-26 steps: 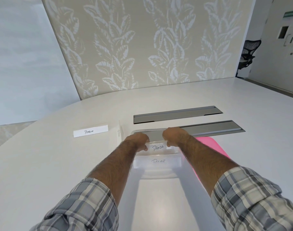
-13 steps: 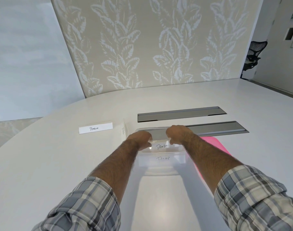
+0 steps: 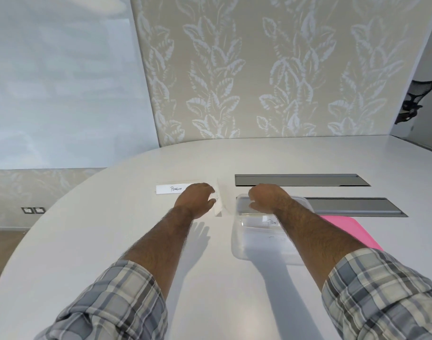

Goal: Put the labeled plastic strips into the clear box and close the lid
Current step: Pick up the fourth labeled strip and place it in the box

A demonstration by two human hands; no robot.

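While the box (image 3: 259, 239) sits open on the white table (image 3: 112, 229), the left hand (image 3: 197, 200) reaches out to its left side, fingers curled at a tilted strip (image 3: 219, 201) that leans just beside the box. Whether the fingers already pinch this strip or only touch it cannot be told; motion blur hides the contact. A second strip (image 3: 172, 189), marked "Penguin", lies flat beyond the left hand, its near end covered by the knuckles. The right hand (image 3: 266, 200) hovers over the far rim of the box, fingers loosely bent and holding nothing visible. Inside the box, at least two strips show faintly through the clear wall; their writing is too blurred to read. The lid (image 3: 352, 229), pink, lies flat on the table to the right of the box, partly under the right forearm.

Handling, as judged: the strips look thin, light and fairly stiff, with a smooth, probably slippery face. One lying flat gives little edge to catch, so a fingertip under one end, or sliding it until a corner lifts, would suit; the tilted one offers its upper edge to a pinch. The box looks light enough to skid when nudged, so a steadying hand on the rim helps. The lid looks flexible; take it by an edge and press it down around the rim.
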